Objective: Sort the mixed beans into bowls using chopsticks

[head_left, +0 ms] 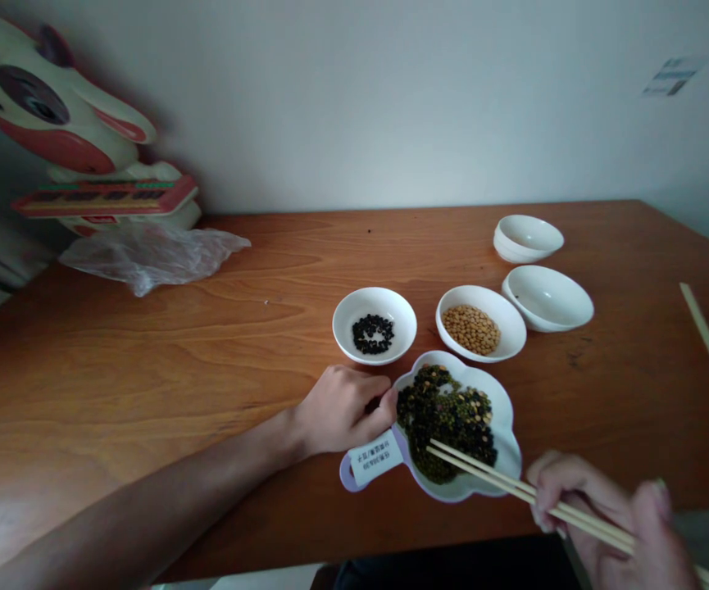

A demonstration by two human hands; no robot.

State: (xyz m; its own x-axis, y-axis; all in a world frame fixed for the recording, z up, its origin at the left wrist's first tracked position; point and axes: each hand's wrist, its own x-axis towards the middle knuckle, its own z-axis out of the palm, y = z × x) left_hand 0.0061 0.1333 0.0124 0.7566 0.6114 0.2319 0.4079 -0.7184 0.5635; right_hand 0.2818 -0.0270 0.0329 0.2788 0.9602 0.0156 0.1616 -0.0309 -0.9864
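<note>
A flower-shaped white plate with a lilac rim and handle point(510, 410) holds a mix of green, black and yellowish beans point(452, 418). My left hand point(347, 411) is closed at the plate's left edge, thumb and curled fingers gripping the rim. In my right hand point(606, 508) is a pair of wooden chopsticks point(493, 475), whose tips are over the beans near the plate's lower middle. No bean shows clearly between the tips. Just beyond the plate stand a white bowl point(345, 307) with black beans and another white bowl point(514, 328) with yellow beans.
At the back right stand a white bowl point(554, 299) with a dark speck inside and some stacked white bowls point(529, 233). A pale strip point(703, 326) lies far right. On the left are a toy keyboard point(114, 197) with an animal figure and a clear plastic bag point(157, 254).
</note>
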